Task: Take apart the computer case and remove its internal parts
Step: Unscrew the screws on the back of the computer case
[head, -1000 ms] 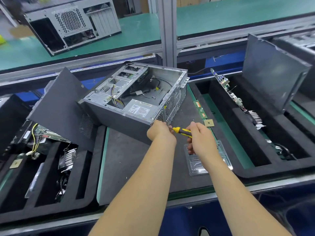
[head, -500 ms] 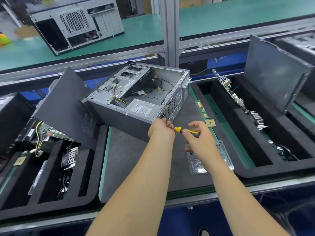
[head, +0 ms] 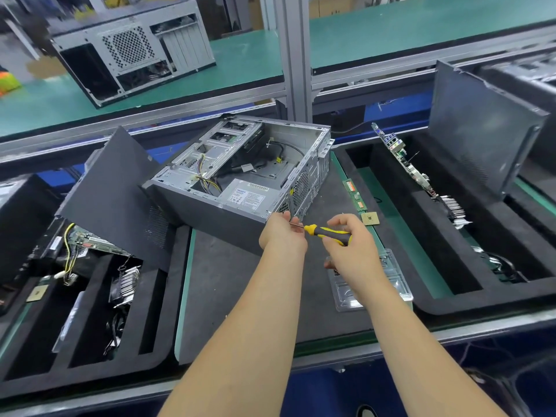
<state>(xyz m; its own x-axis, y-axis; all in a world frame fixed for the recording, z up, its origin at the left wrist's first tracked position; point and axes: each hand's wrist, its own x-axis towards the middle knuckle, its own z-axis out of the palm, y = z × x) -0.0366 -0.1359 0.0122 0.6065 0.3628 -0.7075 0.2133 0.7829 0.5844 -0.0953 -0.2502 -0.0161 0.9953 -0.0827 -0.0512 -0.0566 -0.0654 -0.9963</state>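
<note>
Beside the open computer case (head: 240, 179), the right hand (head: 350, 245) grips a screwdriver (head: 326, 233) while the left hand (head: 281, 233) pinches its tip.

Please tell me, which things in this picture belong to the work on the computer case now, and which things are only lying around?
In use:
open computer case
yellow-black screwdriver, right hand on its handle
left hand at the case's near corner, by the shaft

Lying about:
memory stick
processor chip
clear plastic tray
second case on the far bench
</note>
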